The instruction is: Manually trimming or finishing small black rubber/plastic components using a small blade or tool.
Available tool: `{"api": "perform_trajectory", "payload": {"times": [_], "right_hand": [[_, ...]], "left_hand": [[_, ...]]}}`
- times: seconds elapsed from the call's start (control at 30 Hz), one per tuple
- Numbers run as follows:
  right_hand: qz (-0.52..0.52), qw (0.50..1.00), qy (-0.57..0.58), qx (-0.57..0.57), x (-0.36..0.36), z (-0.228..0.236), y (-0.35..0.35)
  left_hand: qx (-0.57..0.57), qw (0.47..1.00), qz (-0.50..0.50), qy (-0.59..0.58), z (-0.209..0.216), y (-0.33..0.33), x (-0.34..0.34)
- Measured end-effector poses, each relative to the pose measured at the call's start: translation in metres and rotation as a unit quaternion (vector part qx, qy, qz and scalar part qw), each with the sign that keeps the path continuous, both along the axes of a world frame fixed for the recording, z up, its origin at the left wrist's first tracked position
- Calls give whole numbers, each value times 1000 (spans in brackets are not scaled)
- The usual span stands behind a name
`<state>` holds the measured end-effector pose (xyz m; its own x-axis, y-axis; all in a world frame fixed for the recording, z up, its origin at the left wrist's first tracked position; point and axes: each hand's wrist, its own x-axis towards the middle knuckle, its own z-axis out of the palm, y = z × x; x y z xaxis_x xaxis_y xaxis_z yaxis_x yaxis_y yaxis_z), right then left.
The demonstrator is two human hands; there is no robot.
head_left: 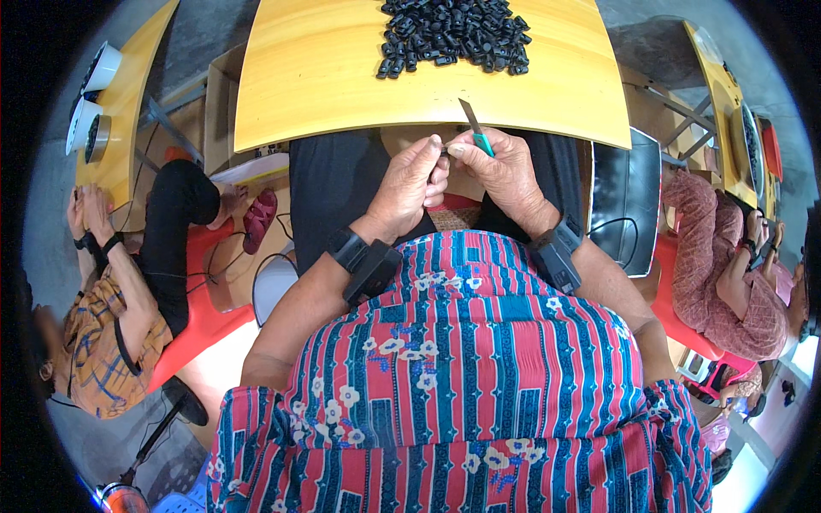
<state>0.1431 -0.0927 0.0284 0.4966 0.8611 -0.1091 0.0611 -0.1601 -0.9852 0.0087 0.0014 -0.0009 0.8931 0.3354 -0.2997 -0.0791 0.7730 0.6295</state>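
My left hand (413, 178) is closed, with its thumb and forefinger pinching a small black plastic part (445, 150) that is mostly hidden by fingertips. Against it, on the right, come the thumb and fingers of my right hand (506, 171). That hand grips a utility knife with a green handle (484, 144), its dark blade (469, 116) pointing up and away over the table edge. Both hands are held in front of the near edge of the yellow table (325, 94). Farther back on it lies a heap of small black plastic parts (453, 34).
A dark-topped box (627, 201) stands right of my legs, and a white bin (274, 286) is at the left. People sit on red stools (201, 333) on both sides, at other yellow tables (137, 103) with white bowls (84, 124). Cables cross the floor.
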Motion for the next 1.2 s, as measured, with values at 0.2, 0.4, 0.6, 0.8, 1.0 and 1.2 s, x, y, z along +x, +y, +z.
{"api": "perform_trajectory", "payload": {"times": [0.2,0.4,0.6,0.8,1.0,1.2], "right_hand": [[-31,998,40,-33,-1,-1,0],[-40,989,134,-39,-3,-2,0],[-76,981,178,-28,-10,5,4],[-21,976,212,-48,-5,4,-1],[-19,999,34,18,-1,-1,1],[62,994,-71,50,-1,2,2]], "left_hand": [[-2,999,23,-22,-3,-2,1],[25,998,55,-33,0,-3,3],[58,996,67,-26,3,-3,3],[10,996,78,-38,-6,1,2],[-97,990,43,-91,-9,4,1],[-138,985,-5,-103,-2,5,-1]]}}
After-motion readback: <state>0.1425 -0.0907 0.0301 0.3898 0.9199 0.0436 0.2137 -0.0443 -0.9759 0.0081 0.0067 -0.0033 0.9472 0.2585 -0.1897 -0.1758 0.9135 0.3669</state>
